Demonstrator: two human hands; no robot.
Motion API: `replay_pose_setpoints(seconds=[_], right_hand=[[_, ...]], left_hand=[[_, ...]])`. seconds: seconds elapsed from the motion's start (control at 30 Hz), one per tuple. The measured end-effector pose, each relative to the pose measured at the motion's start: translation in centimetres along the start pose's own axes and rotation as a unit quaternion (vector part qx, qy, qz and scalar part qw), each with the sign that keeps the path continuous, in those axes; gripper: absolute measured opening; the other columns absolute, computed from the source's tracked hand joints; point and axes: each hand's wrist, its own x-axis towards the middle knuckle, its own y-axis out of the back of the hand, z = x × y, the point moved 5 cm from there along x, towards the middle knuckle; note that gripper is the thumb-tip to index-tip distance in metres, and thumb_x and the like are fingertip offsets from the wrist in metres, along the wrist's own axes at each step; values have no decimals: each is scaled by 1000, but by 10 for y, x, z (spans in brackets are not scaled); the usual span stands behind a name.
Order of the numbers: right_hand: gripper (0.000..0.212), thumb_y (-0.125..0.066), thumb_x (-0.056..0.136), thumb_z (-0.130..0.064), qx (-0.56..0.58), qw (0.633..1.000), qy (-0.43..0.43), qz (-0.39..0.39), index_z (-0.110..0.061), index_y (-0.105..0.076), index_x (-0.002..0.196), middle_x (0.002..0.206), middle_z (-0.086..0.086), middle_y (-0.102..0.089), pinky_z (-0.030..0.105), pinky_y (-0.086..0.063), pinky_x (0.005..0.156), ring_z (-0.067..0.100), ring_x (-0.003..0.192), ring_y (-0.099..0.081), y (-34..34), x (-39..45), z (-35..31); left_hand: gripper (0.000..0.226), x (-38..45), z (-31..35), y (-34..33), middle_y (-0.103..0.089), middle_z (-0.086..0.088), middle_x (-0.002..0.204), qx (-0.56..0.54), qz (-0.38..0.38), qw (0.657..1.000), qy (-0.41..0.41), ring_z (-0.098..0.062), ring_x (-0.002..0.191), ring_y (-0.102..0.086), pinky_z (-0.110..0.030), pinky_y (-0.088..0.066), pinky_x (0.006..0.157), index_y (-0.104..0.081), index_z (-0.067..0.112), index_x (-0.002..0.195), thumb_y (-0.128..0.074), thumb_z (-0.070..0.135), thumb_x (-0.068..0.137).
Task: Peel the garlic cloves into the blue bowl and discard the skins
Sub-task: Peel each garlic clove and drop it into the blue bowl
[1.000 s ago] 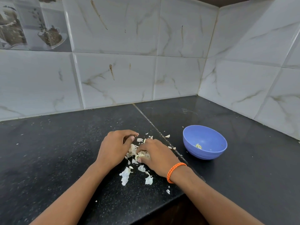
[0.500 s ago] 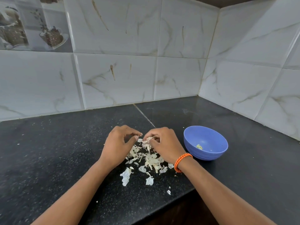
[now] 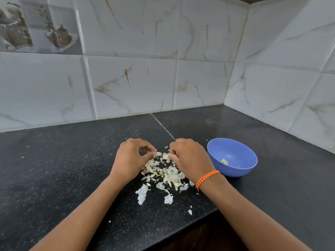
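Observation:
A pile of white garlic skins (image 3: pixel 164 175) lies on the black counter between my wrists. At the pile's far edge my left hand (image 3: pixel 131 160) and my right hand (image 3: pixel 188 158) face each other. Both have curled fingers that pinch a small pale garlic clove (image 3: pixel 164 155) from either side. The blue bowl (image 3: pixel 233 157) stands just right of my right hand, and a peeled garlic piece (image 3: pixel 224 161) lies inside it. An orange band circles my right wrist.
The black granite counter (image 3: pixel 72 169) meets tiled walls at the back and on the right, forming a corner behind the bowl. Its front edge (image 3: pixel 181 230) runs diagonally under my right forearm. Loose skin flakes (image 3: pixel 142 193) lie toward that edge.
Both hands lifted off the skin pile and moved away from me, so the pile now shows. Their fingertips came together on a clove at the pile's far edge.

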Motion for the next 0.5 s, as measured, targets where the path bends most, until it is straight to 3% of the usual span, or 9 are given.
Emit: replay_pose_setpoints(seconds=[0.07,0.17,0.23,0.33,0.37,0.43,0.5], right_hand=[[13,-61,106,-21,2,1000,2,-5,-19,-70,98,95,-1,-60,32,-40,69,22,89,-61,-4,3,-3],[21,-64,102,-11,50,998,-3,-29,-25,-78,107,102,-1,-69,31,-49,76,20,98,-63,-13,4,-5],[16,-62,105,-23,61,998,-9,-11,-26,-77,103,99,0,-72,36,-55,77,20,92,-63,-11,0,-8],[13,-66,100,-13,69,998,0,-15,-21,-74,93,96,-2,-63,34,-52,73,18,86,-60,-14,-1,-14],[13,-68,99,-12,79,997,-5,-18,-20,-74,90,94,-3,-62,33,-52,73,16,85,-59,-15,0,-15],[13,-69,99,-14,95,995,-9,-25,-19,-76,89,90,-3,-68,36,-55,77,16,86,-62,-19,1,-17],[21,-67,96,-1,90,995,0,-44,-19,-77,93,99,-2,-66,36,-55,81,18,100,-59,-26,0,-22]], left_hand=[[14,0,0,1,-73,18,70,-18,10,1000,9,-4,66,-65,-19,-47,60,-80,35,78,-89,29,87],[14,0,0,2,-74,19,69,-26,15,999,12,-6,52,-62,-14,-43,50,-85,32,96,-77,22,100],[15,1,1,3,-75,20,72,-21,14,1000,11,-6,53,-64,-14,-44,51,-86,30,101,-77,18,100],[13,1,2,7,-72,18,64,-6,19,1000,24,-7,59,-67,-15,-47,54,-83,33,80,-89,26,87],[14,1,2,8,-70,15,61,-4,24,999,27,-10,56,-66,-21,-49,54,-81,33,77,-89,28,87],[11,2,0,9,-70,11,61,-13,42,999,26,-14,55,-66,-30,-54,56,-83,32,86,-82,26,95],[14,2,2,10,-74,16,74,-17,50,999,8,-8,65,-70,-22,-55,62,-86,27,101,-77,16,99]])
